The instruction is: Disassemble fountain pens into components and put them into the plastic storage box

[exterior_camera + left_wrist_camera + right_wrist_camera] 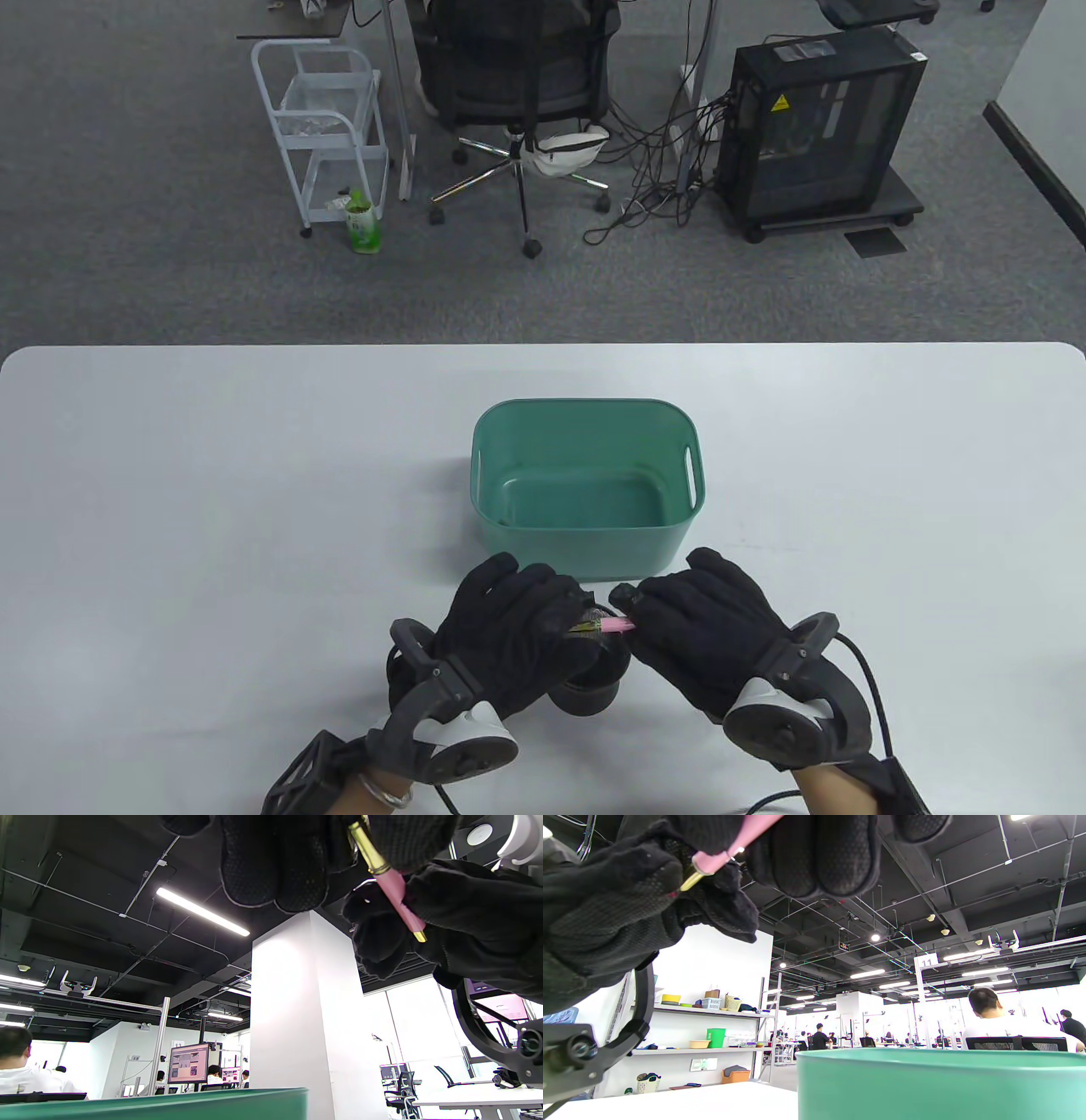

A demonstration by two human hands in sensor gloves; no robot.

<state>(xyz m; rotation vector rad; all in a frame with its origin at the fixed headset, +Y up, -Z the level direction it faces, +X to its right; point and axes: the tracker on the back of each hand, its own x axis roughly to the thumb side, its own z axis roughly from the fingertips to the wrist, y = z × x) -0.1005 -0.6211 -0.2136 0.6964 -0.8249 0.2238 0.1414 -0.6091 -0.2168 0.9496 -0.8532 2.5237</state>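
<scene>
Gripping one pink fountain pen (612, 627) between them, left hand (517, 632) and right hand (708, 632) are holding it just before the green storage box (585, 412); twisting gently along its axis should be separating it cleanly.

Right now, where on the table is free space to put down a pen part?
Bare table lies left and right of the green box. It is crowded just before the box, where the left hand and right hand hold the pink pen.

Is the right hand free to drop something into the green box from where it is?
Probably yes. The right hand sits just in front of the green box, whose open top shows nothing over it. The hand and the left hand both grip the pink pen.
</scene>
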